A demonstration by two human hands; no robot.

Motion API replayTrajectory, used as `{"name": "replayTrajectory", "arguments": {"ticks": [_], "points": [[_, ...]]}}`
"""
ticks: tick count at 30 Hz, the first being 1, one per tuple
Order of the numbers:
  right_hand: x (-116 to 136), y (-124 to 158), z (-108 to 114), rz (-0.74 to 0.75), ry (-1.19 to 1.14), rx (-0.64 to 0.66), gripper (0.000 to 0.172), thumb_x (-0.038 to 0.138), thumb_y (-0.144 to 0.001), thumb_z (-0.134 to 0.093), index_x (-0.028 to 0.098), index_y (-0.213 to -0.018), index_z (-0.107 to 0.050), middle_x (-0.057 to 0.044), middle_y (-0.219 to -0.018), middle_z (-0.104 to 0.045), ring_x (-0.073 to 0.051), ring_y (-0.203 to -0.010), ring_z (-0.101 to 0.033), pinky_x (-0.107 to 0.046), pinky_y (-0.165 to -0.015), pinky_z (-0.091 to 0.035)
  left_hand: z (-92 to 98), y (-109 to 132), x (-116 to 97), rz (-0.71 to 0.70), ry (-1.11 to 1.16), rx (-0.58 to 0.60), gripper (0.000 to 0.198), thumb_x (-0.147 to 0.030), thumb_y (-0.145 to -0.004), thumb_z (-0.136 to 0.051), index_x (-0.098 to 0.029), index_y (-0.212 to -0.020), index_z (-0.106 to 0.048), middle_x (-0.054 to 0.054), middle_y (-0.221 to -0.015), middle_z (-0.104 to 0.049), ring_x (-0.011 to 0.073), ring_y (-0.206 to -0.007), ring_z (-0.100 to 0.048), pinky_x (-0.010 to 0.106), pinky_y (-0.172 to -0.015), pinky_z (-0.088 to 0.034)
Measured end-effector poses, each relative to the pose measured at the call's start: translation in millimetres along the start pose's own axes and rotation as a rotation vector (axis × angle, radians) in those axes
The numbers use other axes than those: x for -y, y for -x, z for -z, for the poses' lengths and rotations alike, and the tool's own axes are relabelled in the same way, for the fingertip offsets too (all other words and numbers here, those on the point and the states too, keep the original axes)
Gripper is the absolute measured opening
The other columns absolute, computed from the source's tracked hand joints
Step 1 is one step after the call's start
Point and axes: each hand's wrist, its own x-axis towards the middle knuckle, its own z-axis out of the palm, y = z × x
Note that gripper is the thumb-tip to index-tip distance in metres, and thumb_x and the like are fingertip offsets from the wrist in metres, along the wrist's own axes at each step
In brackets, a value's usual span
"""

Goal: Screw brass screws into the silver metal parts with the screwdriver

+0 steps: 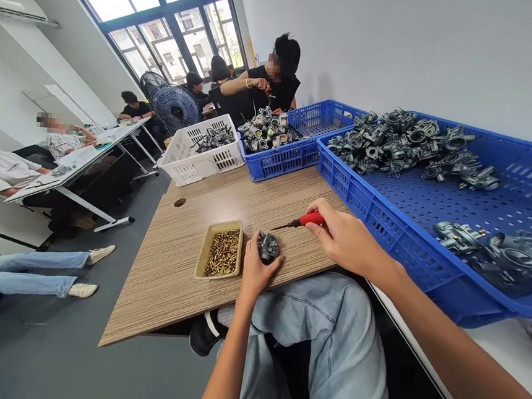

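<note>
My left hand (256,270) is closed around a small grey metal carburetor part (268,247), holding it on the wooden table (179,279). My right hand (344,236) grips a red-handled screwdriver (309,219), whose dark shaft points left toward the part, its tip just above it. A tan tray (205,251) of several small brass screws sits right beside my left hand.
A big blue crate (385,225) with several carburetors fills the right side. Farther back stand a second blue crate (283,159) and a white basket (195,162) of parts. A co-worker in black sits at the far end; other people sit at left tables near a fan (174,107).
</note>
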Motion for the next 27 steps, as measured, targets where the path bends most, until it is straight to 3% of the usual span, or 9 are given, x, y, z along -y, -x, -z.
{"name": "replayTrajectory", "arguments": {"ticks": [2,4,8,15,21,27], "points": [[-1,-1,-2,-0.008,0.019,0.006,0.016,0.034,-0.109,-0.048,0.026,-0.122,-0.053,-0.006,-0.106,-0.077,-0.026,-0.092,-0.073,-0.032,-0.077,-0.044,0.1,1,-1,-0.002,0.037,0.041,0.097,-0.037,-0.080,-0.089,-0.022,-0.162,-0.041,0.016,-0.149,-0.058,0.0319,-0.132,-0.062,0.048,-0.113,-0.054],[-2,-1,-2,-0.022,0.017,-0.004,0.017,0.034,-0.108,-0.049,0.026,-0.123,-0.054,-0.006,-0.108,-0.078,-0.026,-0.092,-0.073,-0.032,-0.077,-0.045,-0.7,2,-1,0.019,0.086,0.088,0.097,-0.035,-0.080,-0.088,-0.022,-0.164,-0.040,0.016,-0.147,-0.059,0.0267,-0.113,-0.069,0.042,-0.096,-0.062],[-3,-2,0,-0.033,-0.008,-0.007,0.018,0.031,-0.106,-0.052,0.027,-0.123,-0.054,-0.007,-0.112,-0.079,-0.027,-0.100,-0.074,-0.033,-0.083,-0.048,-2.4,2,-1,0.057,0.131,0.115,0.090,-0.033,-0.084,-0.084,-0.021,-0.163,-0.043,0.012,-0.128,-0.069,0.0176,-0.081,-0.067,0.033,-0.073,-0.062],[-3,-3,-3,-0.042,-0.037,0.029,0.013,0.033,-0.107,-0.052,0.027,-0.119,-0.052,-0.006,-0.112,-0.079,-0.027,-0.102,-0.075,-0.034,-0.088,-0.050,-1.5,1,-7,0.070,0.172,0.105,0.089,-0.040,-0.082,-0.087,-0.021,-0.160,-0.048,0.014,-0.135,-0.069,0.0145,-0.072,-0.062,0.033,-0.068,-0.061],[-3,-3,-4,-0.034,-0.041,0.039,0.012,0.032,-0.107,-0.051,0.027,-0.118,-0.052,-0.006,-0.111,-0.079,-0.026,-0.101,-0.075,-0.034,-0.088,-0.050,2.1,0,-12,0.122,0.166,0.138,0.087,-0.047,-0.084,-0.086,-0.018,-0.157,-0.050,0.001,-0.085,-0.068,0.0179,-0.070,-0.064,0.032,-0.070,-0.059],[-5,-3,-4,-0.043,-0.021,0.043,0.012,0.034,-0.107,-0.052,0.027,-0.118,-0.053,-0.005,-0.108,-0.079,-0.026,-0.098,-0.075,-0.033,-0.086,-0.050,1.6,1,-13,0.133,0.164,0.136,0.080,-0.045,-0.084,-0.086,-0.017,-0.151,-0.053,-0.001,-0.078,-0.064,0.0182,-0.070,-0.063,0.031,-0.067,-0.056]]}}
